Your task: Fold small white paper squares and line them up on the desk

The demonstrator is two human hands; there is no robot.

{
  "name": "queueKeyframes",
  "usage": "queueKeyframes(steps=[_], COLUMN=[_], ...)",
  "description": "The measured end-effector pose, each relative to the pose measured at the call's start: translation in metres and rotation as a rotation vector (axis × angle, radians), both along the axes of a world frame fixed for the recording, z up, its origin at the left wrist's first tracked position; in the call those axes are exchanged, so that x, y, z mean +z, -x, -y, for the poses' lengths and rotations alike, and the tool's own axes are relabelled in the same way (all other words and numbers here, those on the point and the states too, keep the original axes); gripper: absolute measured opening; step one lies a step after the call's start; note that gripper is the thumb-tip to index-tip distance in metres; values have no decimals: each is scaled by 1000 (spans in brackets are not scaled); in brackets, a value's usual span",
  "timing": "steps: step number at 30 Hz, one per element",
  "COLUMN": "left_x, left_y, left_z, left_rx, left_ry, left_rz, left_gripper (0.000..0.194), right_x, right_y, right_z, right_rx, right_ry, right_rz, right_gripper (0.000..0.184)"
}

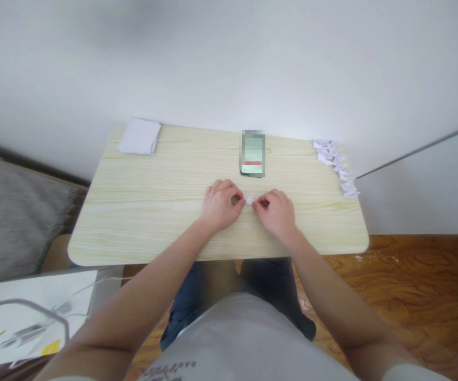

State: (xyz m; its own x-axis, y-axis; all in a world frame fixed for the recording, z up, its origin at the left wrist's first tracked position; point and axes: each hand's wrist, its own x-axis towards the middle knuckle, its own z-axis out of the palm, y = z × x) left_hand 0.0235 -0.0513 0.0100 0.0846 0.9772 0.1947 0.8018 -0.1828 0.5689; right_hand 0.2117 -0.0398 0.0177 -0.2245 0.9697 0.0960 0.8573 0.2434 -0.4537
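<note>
Between my two hands, just above or on the table, is a small piece of folded white paper [249, 200]. My left hand [223, 203] pinches its left end between thumb and fingertips. On the opposite end, my right hand [275, 210] pinches it the same way. The fingertips hide part of the folded paper, so its full shape cannot be made out. Just beyond the hands lies a phone [253, 153] with a lit, blurred screen.
A stack of white paper sheets [139, 136] lies at the table's back left. Several folded white paper pieces [332, 156] line the right edge of the pale wooden table [165, 185]. A wall [213, 63] rises behind it. Cables [26, 304] lie at lower left.
</note>
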Motion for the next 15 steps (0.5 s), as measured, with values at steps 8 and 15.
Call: queueKeyframes(steps=[8, 15], left_x=[2, 1], left_y=[0, 2], left_z=[4, 10], left_rx=[-24, -28], left_ry=[0, -47], left_rz=[-21, -68], left_gripper=[6, 14], right_x=[-4, -10], right_y=[-1, -4], right_z=[10, 24], right_rx=[15, 23], right_ry=[-51, -112], right_rz=[-36, -20], right_gripper=[10, 21])
